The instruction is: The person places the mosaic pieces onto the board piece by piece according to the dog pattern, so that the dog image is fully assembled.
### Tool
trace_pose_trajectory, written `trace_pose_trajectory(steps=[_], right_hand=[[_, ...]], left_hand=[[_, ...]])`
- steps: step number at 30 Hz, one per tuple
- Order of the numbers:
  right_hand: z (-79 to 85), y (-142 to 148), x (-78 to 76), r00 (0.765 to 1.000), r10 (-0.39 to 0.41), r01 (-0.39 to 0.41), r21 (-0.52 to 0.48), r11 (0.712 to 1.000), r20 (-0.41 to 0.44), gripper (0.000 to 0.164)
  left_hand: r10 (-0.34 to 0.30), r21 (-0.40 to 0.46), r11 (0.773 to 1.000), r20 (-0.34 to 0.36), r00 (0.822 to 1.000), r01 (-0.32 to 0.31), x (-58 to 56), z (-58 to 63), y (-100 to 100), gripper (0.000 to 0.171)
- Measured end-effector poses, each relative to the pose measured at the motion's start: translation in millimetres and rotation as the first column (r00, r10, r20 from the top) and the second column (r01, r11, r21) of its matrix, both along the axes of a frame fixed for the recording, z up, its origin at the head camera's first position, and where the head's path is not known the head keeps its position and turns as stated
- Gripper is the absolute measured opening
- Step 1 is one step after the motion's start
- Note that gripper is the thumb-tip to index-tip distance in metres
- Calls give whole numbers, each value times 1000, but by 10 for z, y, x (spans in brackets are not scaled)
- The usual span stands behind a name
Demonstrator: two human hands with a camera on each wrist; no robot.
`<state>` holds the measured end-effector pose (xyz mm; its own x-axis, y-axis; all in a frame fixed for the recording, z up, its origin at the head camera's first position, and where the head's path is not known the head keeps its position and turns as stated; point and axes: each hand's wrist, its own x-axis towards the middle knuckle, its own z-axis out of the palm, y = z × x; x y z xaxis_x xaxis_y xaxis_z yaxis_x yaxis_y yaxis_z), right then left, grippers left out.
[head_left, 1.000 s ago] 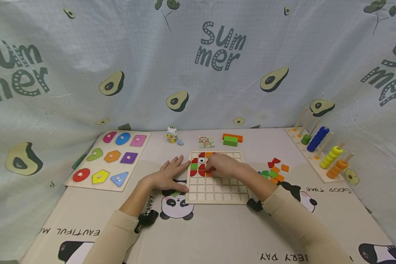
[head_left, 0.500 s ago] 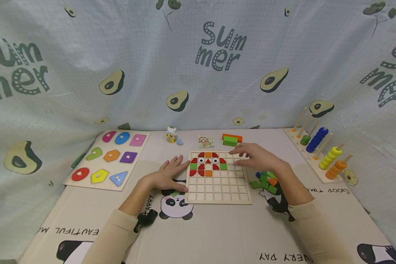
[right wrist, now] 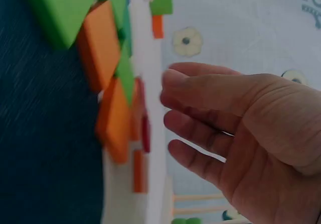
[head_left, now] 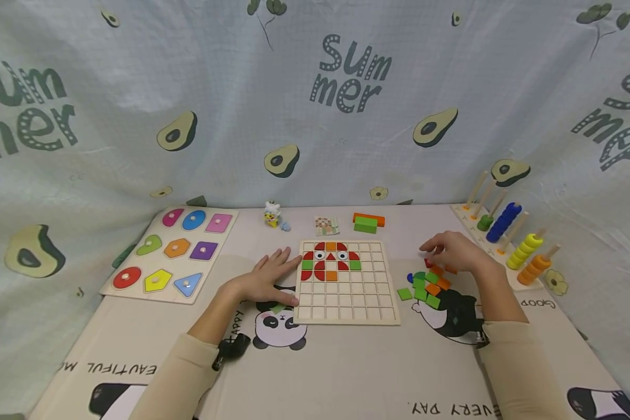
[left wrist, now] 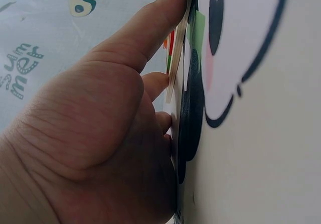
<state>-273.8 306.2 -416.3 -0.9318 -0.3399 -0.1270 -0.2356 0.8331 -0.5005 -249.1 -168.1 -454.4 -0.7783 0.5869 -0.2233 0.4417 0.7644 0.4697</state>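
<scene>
A wooden grid board (head_left: 349, 303) lies flat in the middle of the table. In its upper left cells, red, orange, green and white-eyed tiles (head_left: 331, 262) form a face-like pattern. My left hand (head_left: 265, 283) rests spread along the board's left edge, thumb and fingertips right at the rim; the left wrist view shows this palm (left wrist: 90, 118) side-on. Right of the board is a loose pile of green, orange, red and blue pieces (head_left: 425, 287). Over its far end hovers my right hand (head_left: 457, 252). The right wrist view shows its fingers (right wrist: 193, 126) loosely bent, nothing between them.
A shape puzzle board (head_left: 175, 256) with knobbed pieces lies left. A small figurine (head_left: 272, 214), a picture card (head_left: 326, 226), and green and orange blocks (head_left: 366, 224) sit behind the grid board. A peg stacker with coloured beads (head_left: 504, 248) stands right, near my right hand.
My right hand has left the grid board and moved right to the loose pieces, uncovering the second eye tile and the tiles around it. The left hand stays in place.
</scene>
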Motion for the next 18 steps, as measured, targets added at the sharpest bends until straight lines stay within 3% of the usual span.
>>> trace_pose_trajectory(steps=[6, 18], right_hand=[[-116, 53, -48, 999, 15, -15, 2, 1000, 31, 18], [-130, -10, -47, 998, -13, 19, -83, 996, 68, 8]], left_hand=[[-3, -5, 1000, -10, 1000, 3, -3, 5, 0, 105], [-4, -6, 1000, 4, 1000, 4, 0, 4, 6, 106]])
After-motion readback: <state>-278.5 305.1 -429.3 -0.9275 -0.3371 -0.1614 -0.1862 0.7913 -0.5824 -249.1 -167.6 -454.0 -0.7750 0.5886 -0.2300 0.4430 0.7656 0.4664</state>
